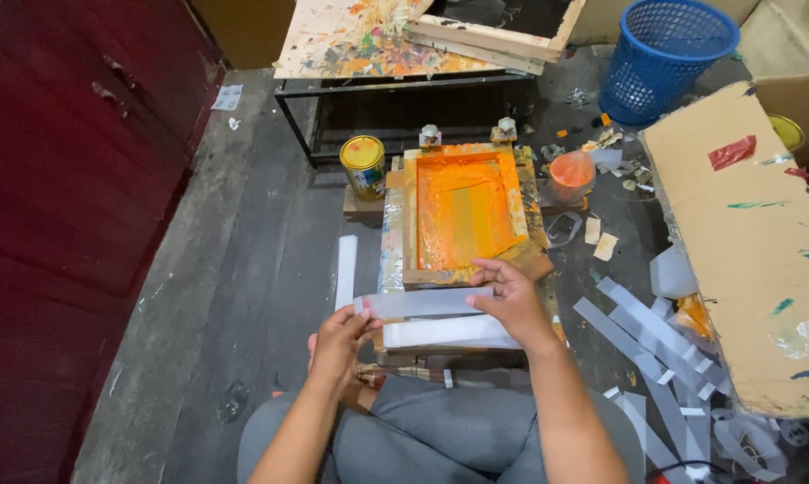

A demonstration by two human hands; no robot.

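Observation:
I hold a long, pale, translucent plastic strip level in front of me. My left hand pinches its left end and my right hand grips its right end. Just under the strip lies a stack of similar white strips. Beyond it a wooden screen-printing frame smeared with orange ink rests on the floor. I sit cross-legged in grey trousers.
A yellow-lidded paint can stands left of the frame, an orange-stained cup right of it. Several printed strips lie scattered at right beside a cardboard sheet. A blue basket and a paint-splattered board are beyond.

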